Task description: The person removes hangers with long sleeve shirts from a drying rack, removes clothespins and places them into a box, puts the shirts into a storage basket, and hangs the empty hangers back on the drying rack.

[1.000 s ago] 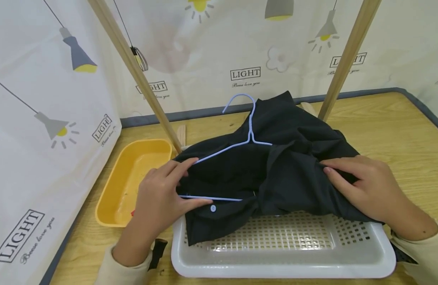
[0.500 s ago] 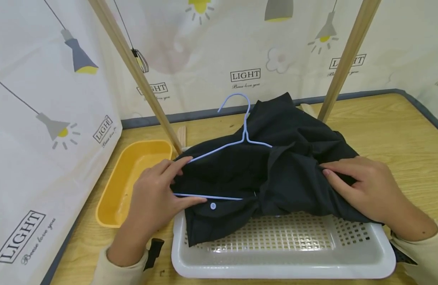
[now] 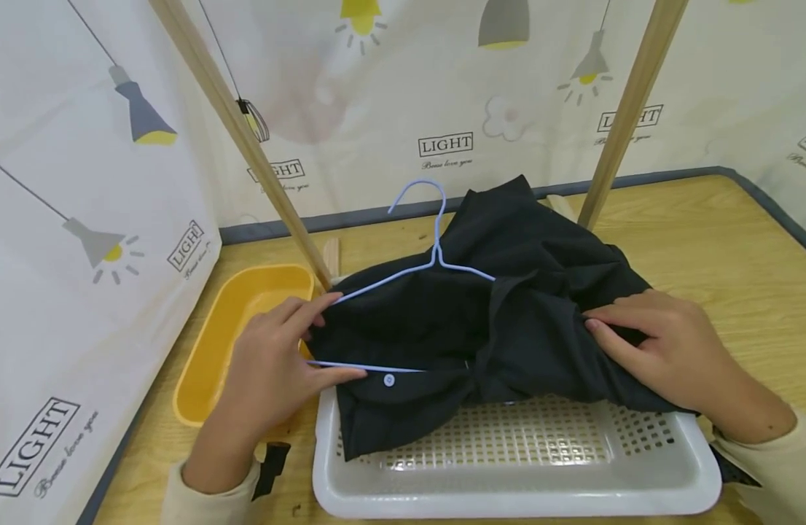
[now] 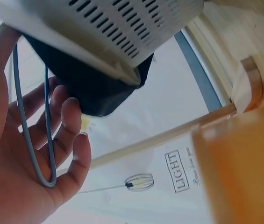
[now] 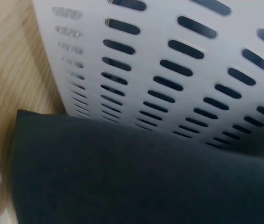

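Observation:
A light-blue wire hanger (image 3: pixel 436 251) lies partly inside a black shirt (image 3: pixel 541 248), its hook pointing up and left. My left hand (image 3: pixel 275 354) grips the hanger's left end, thumb on the lower bar and fingertips by the upper arm. In the left wrist view the hanger's rounded end (image 4: pixel 47 179) lies in the palm between loosely curled fingers. The hanger's right end is hidden under the cloth. My right hand (image 3: pixel 668 350) pinches a fold of the shirt between thumb and index finger. A pale button (image 3: pixel 389 380) shows on the shirt's front edge. Dark cloth (image 5: pixel 122 172) fills the lower right wrist view.
Beneath the shirt stands a white perforated basket (image 3: pixel 517 503). To its left sits a yellow tray (image 3: pixel 200 350). Two wooden poles (image 3: pixel 235 131) rise behind, left and right, from the wood-grain table (image 3: pixel 724 255). A lamp-print sheet (image 3: pixel 377 95) hangs at the back and left.
My left hand has drawn the hanger leftward, and its hook has slid left relative to the shirt. The right hand keeps its pinch on the cloth. The head view has shifted slightly.

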`<state>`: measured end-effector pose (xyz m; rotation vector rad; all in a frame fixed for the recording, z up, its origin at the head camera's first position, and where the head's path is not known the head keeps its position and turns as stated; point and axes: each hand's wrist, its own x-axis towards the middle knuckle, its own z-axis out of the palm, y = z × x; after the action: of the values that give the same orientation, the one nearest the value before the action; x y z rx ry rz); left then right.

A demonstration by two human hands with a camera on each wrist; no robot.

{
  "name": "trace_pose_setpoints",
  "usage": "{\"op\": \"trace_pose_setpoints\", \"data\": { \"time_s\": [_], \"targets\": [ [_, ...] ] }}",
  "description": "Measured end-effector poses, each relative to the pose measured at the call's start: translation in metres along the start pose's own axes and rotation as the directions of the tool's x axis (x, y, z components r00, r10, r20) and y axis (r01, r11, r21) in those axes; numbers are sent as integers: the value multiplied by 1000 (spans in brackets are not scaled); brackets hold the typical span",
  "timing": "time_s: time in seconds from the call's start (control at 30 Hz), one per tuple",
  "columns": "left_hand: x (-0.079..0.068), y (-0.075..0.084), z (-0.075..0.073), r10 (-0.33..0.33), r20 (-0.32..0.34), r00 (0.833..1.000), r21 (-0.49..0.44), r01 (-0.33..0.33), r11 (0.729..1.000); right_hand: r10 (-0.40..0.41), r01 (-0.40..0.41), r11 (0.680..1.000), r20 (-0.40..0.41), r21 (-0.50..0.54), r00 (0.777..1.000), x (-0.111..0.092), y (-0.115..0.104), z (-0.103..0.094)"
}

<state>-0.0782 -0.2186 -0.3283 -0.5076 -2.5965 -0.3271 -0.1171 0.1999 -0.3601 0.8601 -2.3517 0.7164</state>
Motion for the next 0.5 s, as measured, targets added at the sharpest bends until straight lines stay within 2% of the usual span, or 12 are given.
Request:
{"op": "trace_pose_setpoints", "data": {
  "time_s": [0.1, 0.3, 0.5],
  "targets": [
    [0, -5, -3, -11, -28, 1000, 5, 12, 1000, -10, 10, 1000, -5, 6, 1000, 2, 0, -1],
    [3, -21, -4, 6, -68, 998, -16, -7, 1000, 12, -12, 1000, -11, -1, 1000, 4, -1, -4],
    [-2, -34, -2, -25, -28, 999, -34, 24, 999, 49, -49, 999, 19, -16, 999, 1, -3, -1]
  ]
}}
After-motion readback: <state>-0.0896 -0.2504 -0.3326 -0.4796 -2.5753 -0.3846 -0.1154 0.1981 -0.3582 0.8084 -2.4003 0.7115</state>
